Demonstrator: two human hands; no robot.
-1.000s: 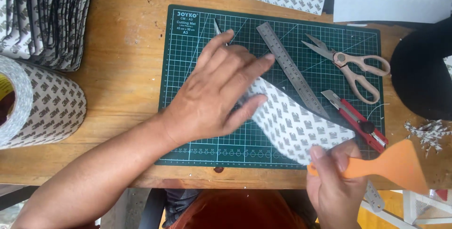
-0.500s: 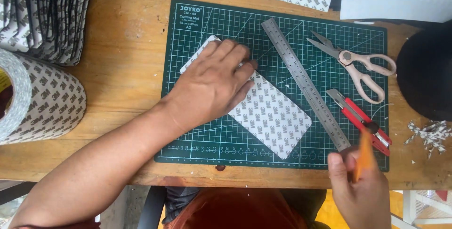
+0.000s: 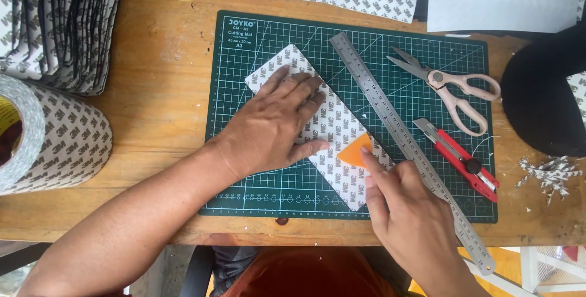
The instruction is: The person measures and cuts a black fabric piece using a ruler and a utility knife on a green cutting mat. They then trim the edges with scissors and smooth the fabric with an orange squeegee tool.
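Left hand (image 3: 274, 129) lies flat, grip released, on the patterned strip (image 3: 332, 132) while right hand (image 3: 409, 211) pinches the orange scraper (image 3: 354, 150) against it.

Matt wooden table (image 3: 165, 77), brushed-metal ruler (image 3: 390, 120) — scraper (image 3: 354, 149) probably plastic.

patterned strip (image 3: 332, 126) on cutting mat (image 3: 256, 47), ruler (image 3: 403, 144) right of it, scissors (image 3: 455, 89) and knife (image 3: 458, 159) further right

Two bare forearms, left hand (image 3: 274, 123) and right hand (image 3: 409, 211) ungloved, orange garment below.
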